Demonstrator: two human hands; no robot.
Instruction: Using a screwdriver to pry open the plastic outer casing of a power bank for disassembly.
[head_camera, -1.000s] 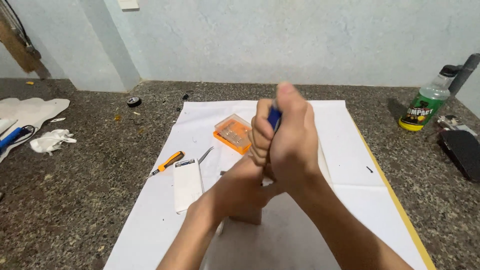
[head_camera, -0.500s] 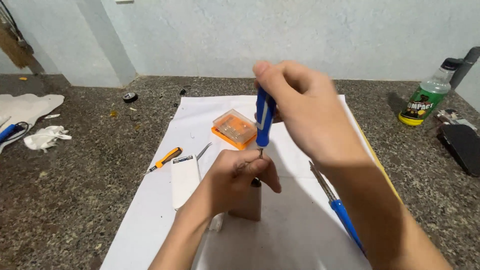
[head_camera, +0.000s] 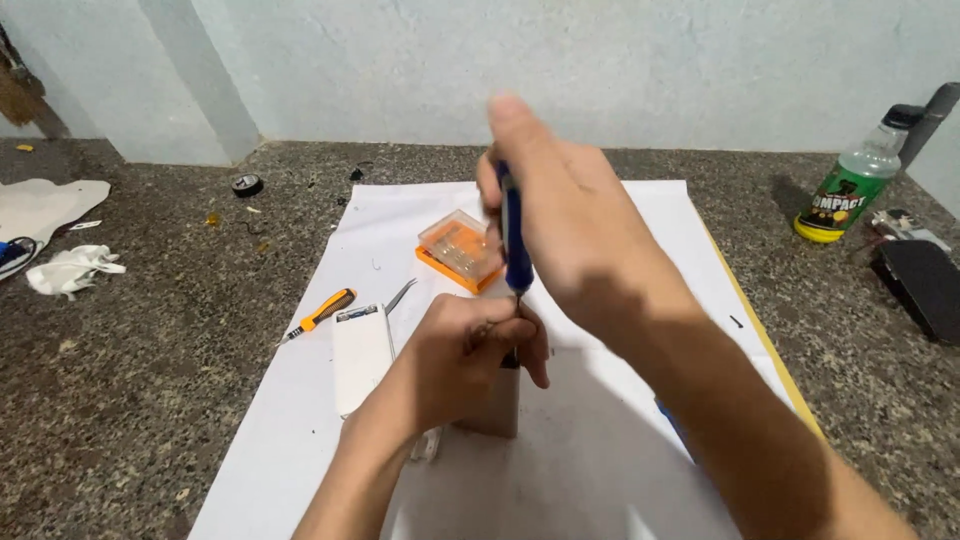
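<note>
From the left, we note an orange-handled screwdriver (head_camera: 322, 313), a flat white cover panel (head_camera: 362, 355) and an orange bit case (head_camera: 459, 250) on the white sheet (head_camera: 600, 460). Our left hand (head_camera: 462, 358) is closed around a small upright brown device (head_camera: 497, 405) standing on the sheet near its middle; we judge it light, rigid and easily tipped, so hold it by its sides. Our right hand (head_camera: 570, 225) pinches the blue precision screwdriver (head_camera: 516, 240) near its top, tip down. The slim handle looks smooth; grip firmly.
</note>
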